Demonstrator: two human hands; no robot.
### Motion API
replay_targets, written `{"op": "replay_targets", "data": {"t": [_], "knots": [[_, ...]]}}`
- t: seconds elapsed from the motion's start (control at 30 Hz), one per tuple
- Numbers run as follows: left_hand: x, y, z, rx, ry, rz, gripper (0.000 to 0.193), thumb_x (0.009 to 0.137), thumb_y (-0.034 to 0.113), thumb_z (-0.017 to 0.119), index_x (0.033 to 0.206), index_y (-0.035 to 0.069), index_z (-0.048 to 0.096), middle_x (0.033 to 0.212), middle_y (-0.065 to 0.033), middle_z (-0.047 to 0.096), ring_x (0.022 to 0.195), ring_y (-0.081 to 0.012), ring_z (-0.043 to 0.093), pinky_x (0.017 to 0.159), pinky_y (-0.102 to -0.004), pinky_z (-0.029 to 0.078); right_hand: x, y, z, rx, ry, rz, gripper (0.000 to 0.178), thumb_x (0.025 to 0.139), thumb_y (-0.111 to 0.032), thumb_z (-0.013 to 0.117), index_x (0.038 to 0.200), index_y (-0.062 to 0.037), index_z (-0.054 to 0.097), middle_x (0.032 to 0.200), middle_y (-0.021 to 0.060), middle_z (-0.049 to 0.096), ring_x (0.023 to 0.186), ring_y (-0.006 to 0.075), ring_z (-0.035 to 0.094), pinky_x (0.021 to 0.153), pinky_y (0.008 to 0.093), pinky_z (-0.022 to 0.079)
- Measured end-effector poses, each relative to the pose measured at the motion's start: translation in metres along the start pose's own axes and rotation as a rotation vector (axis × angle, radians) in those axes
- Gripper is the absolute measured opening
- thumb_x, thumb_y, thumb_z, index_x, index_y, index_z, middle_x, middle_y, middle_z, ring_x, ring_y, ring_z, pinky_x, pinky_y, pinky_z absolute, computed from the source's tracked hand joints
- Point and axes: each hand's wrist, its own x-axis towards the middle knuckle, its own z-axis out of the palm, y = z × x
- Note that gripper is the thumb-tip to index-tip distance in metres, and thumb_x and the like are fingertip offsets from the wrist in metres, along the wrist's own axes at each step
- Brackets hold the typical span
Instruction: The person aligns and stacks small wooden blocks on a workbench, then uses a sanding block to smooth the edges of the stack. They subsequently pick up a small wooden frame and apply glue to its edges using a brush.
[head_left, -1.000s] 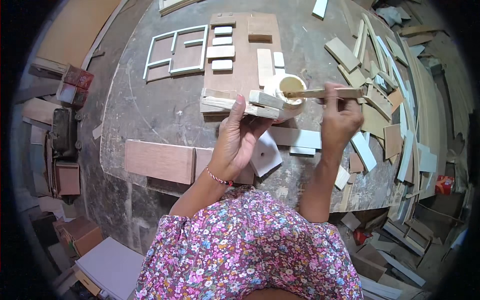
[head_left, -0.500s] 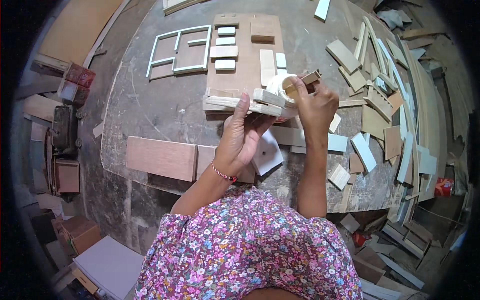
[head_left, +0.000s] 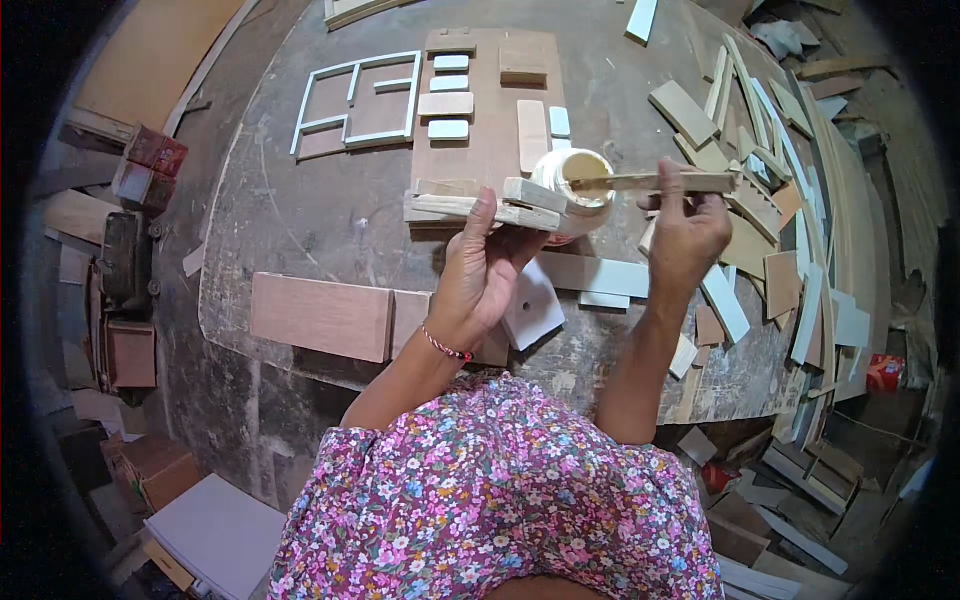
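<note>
My left hand (head_left: 475, 280), with a braided bracelet at the wrist, grips a pale wooden piece (head_left: 470, 208) between thumb and fingers. A second short wooden block (head_left: 533, 194) lies against its right end. Just beyond stands a cream-coated round jar (head_left: 588, 205) with its mouth uncovered. My right hand (head_left: 690, 225) pinches a flat wooden stick (head_left: 640, 182), held level, its left tip at the jar's mouth. Part of the stick is behind my thumb. Whatever is inside the jar is only partly visible.
A brown board (head_left: 480, 100) carries small white and wooden blocks, beside a white-edged frame (head_left: 355, 105). Reddish planks (head_left: 320, 315) and a white block with a hole (head_left: 535, 308) lie at the near edge. Wood offcuts (head_left: 750, 230) are heaped on the right.
My right hand has moved to the right and slightly down, drawing the stick partly out of the jar, so the jar's mouth now shows. My left hand stays nearly still.
</note>
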Motion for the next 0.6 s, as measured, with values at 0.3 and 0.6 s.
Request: {"op": "replay_targets", "data": {"t": [0.3, 0.6], "knots": [[0.004, 0.006, -0.004, -0.064, -0.010, 0.028, 0.038, 0.082, 0.028, 0.060, 0.103, -0.003, 0.050, 0.105, -0.0178, 0.052, 0.104, -0.0296, 0.051, 0.091, -0.0439, 0.046, 0.011, 0.007, -0.052, 0.449, 0.166, 0.175, 0.023, 0.087, -0.020, 0.054, 0.081, 0.0016, 0.056, 0.067, 0.0085, 0.060, 0.051, 0.0130, 0.057, 0.043, 0.0197, 0.039], [0.006, 0.007, -0.005, -0.039, 0.008, 0.030, 0.039, 0.082, 0.028, 0.060, 0.100, -0.005, 0.051, 0.103, -0.0189, 0.054, 0.102, -0.0301, 0.052, 0.091, -0.0437, 0.046, 0.009, 0.010, -0.066, 0.473, 0.200, 0.238, 0.030, 0.087, -0.026, 0.054, 0.083, 0.0027, 0.058, 0.073, 0.0124, 0.063, 0.053, 0.0146, 0.058, 0.045, 0.0221, 0.042]]}}
